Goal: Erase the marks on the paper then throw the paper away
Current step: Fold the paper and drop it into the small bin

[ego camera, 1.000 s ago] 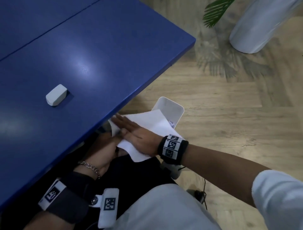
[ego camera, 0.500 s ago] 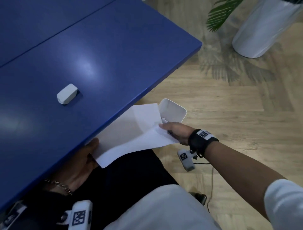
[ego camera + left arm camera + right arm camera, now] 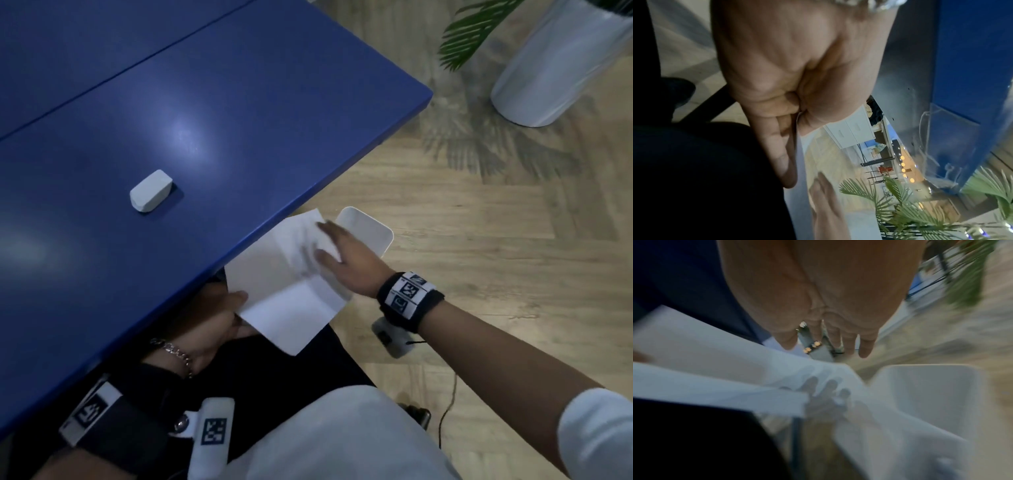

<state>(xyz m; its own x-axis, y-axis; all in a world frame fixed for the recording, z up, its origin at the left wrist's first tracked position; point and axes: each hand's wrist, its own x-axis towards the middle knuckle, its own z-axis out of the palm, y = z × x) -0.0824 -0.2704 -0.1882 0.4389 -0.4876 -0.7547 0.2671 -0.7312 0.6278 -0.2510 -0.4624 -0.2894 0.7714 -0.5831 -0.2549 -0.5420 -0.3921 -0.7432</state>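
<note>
- One sheet of white paper (image 3: 287,284), thin and creased with a fold line across it, is held below the near edge of the surface, over the person's lap and just beside the bin
- One small white bin (image 3: 368,233), smooth plastic with rounded corners and an open top, stands on the wooden floor (image 3: 479,240); the paper's upper corner overlaps its rim
- The left hand (image 3: 212,325) is under the surface edge and pinches the paper's lower left edge between thumb and fingers; the left wrist view shows the thumb pressed against curled fingers with the thin sheet edge caught between
- The right hand (image 3: 346,257) lies over the paper's upper right part with fingers straight and spread; it is blurred, and whether it presses the sheet or hovers just above it I cannot tell
- One eraser (image 3: 150,190), a small white block with slanted ends, lies alone on the blue surface (image 3: 239,102), well apart from the paper
- The surface is glossy, with one seam line running across it
- Two wrist bands with black-and-white square markers, one on each forearm; a metal chain bracelet (image 3: 173,353) sits on the left wrist
- One white rounded planter (image 3: 555,68) with green palm fronds stands on the floor at the far right
</note>
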